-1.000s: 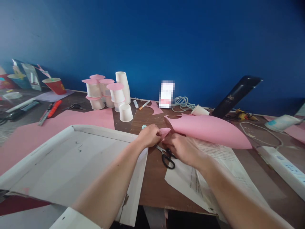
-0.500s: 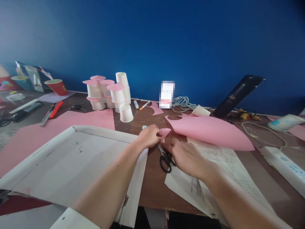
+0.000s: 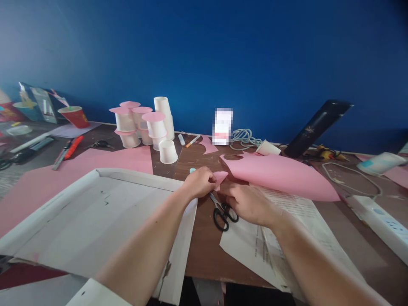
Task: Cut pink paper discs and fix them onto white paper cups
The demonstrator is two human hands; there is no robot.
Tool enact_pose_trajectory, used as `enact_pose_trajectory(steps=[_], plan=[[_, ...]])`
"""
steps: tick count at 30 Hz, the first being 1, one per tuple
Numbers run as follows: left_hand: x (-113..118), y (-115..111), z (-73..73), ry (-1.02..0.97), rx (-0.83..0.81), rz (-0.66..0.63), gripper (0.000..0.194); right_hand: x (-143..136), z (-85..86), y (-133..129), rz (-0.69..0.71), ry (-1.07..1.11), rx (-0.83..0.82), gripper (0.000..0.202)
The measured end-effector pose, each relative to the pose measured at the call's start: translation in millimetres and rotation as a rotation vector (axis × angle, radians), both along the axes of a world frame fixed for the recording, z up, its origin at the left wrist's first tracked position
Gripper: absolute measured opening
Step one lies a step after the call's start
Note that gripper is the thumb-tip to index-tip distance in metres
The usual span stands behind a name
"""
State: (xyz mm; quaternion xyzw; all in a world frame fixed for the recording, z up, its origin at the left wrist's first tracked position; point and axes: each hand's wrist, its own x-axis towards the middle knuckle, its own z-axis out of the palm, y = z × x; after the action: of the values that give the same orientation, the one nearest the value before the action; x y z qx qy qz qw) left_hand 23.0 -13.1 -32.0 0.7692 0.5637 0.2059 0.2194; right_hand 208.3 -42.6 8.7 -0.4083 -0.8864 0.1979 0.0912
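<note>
Between the thumb and fingers of my left hand (image 3: 201,182) is a small piece of pink paper (image 3: 220,178), its free part pointing right. My right hand (image 3: 247,202) is close beside it, fingers bent together at the paper's lower edge; what they hold, if anything, is hidden. Below both hands lie scissors (image 3: 219,210) with black handles, blades pointing toward my left hand and partly covered by it. A larger curled sheet of pink paper (image 3: 280,176) with a round cut-out rests behind my right hand. Printed paper sheets (image 3: 242,238) lie under my right forearm.
White paper cups with pink paper discs (image 3: 156,125) are stacked at back left, near a single upturned cup (image 3: 168,151). A white box lid (image 3: 127,208) fills the left front. A black cylinder (image 3: 315,129) leans on the wall; a power strip (image 3: 387,223) lies right.
My right hand has shifted slightly right and up, showing more of the scissors' handles. My left hand keeps its hold on the pink paper piece.
</note>
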Motion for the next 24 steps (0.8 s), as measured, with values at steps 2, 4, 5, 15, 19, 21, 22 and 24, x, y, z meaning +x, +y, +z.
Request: enact_pose_trajectory(steps=[2,4,5,15,19,21,22,24], plan=[[0,0,-0.5,0.019,0.026,-0.017,0.017,3,-7.1,7,-0.025,0.024,-0.052,0.024],[0,0,-1.6,0.03,0.041,-0.013,0.016,5,-14.4,13,-0.074,0.056,-0.108,0.026],[0,0,-2.1,0.033,0.045,-0.005,0.014,5,-17.7,17,-0.096,0.08,-0.128,0.026],[0,0,-3.9,0.012,0.051,0.016,0.009,1,-32.3,30,-0.236,0.253,-0.271,0.02],[0,0,-3.9,0.007,0.049,0.017,0.01,0,-31.9,30,-0.269,0.294,-0.235,0.019],[0,0,-3.5,0.01,0.045,0.013,0.011,0,-31.4,29,-0.278,0.299,-0.209,0.018],[0,0,-3.3,0.01,0.045,0.011,0.011,1,-31.4,29,-0.277,0.298,-0.196,0.018],[0,0,-2.8,0.005,0.045,0.004,0.012,2,-32.1,29,-0.27,0.288,-0.17,0.018]])
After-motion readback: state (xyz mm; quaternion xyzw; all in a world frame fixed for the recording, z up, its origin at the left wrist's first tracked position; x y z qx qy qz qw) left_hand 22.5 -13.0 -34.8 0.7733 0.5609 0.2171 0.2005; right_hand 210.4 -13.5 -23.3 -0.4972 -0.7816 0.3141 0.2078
